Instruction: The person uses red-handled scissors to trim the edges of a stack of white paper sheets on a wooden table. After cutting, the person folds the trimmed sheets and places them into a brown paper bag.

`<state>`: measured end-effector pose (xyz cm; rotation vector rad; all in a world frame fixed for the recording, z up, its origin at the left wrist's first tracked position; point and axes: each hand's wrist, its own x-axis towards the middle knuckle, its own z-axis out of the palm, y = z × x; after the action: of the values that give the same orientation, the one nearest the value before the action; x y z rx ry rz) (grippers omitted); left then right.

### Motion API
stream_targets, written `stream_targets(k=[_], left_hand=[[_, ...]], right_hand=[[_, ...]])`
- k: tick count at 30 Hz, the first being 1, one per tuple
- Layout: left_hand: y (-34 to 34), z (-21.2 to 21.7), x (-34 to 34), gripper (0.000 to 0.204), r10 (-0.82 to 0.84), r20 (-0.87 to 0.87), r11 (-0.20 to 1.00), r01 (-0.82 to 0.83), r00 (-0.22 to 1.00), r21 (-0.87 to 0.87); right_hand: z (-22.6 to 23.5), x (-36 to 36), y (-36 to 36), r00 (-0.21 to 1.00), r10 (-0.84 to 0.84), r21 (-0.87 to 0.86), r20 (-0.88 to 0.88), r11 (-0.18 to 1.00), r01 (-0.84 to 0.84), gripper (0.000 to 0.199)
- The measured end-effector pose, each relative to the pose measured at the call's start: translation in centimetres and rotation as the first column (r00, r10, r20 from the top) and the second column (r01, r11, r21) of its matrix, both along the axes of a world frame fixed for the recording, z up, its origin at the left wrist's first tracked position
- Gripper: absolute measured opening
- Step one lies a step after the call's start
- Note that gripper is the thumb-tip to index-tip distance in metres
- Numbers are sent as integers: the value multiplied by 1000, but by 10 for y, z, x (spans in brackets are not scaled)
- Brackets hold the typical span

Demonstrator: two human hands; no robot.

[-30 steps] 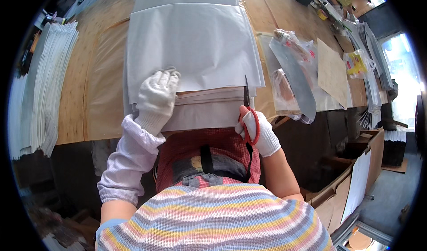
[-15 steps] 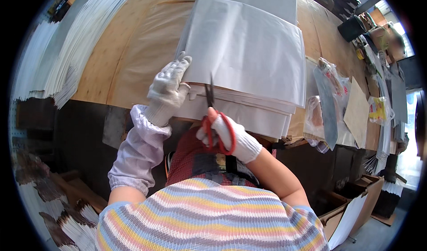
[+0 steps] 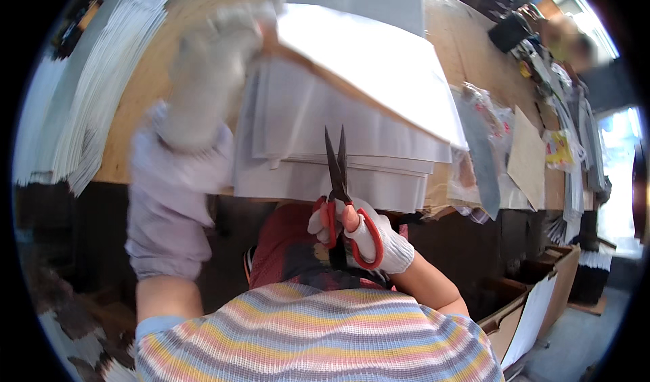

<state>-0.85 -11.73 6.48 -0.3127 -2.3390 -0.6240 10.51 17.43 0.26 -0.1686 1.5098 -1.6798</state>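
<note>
Left hand [image 3: 215,60], white-gloved, motion-blurred, upper left of the frame: fingers grasping the raised left corner of the top sheet [image 3: 369,60], their exact placement too blurred to tell; pale sleeve on the forearm. Top sheet, white, upper centre: near edge tilted up off the layers below, a brown strip along that edge. Right hand [image 3: 387,245], white-gloved with bare thumb tip, lower centre: fingers clenched around one pair of scissors [image 3: 340,191], red handles, dark blades parted in a narrow V and pointing up the frame, over the near part of the paper stack [image 3: 352,137]. Paper stack, white, centre: several layers, near edges uneven, lying on the wooden table [image 3: 128,128]. Folded paper pile [image 3: 108,77], white, upper left. Grey strip [image 3: 482,162], right of the stack. Tan sheet [image 3: 527,159], just beside the strip. Cardboard box [image 3: 545,301], brown, open, lower right.
</note>
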Motion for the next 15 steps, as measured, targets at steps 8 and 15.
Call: stream_targets(k=[8, 15], left_hand=[[-39, 70, -155, 26, 157, -261, 987, -145, 953, 66], [116, -38, 0, 72, -90, 423, 779, 328, 902, -534]], right_hand=[[-21, 7, 49, 987, -124, -81, 106, 988, 133, 72], [-40, 8, 88, 951, -250, 17, 181, 968, 251, 67]])
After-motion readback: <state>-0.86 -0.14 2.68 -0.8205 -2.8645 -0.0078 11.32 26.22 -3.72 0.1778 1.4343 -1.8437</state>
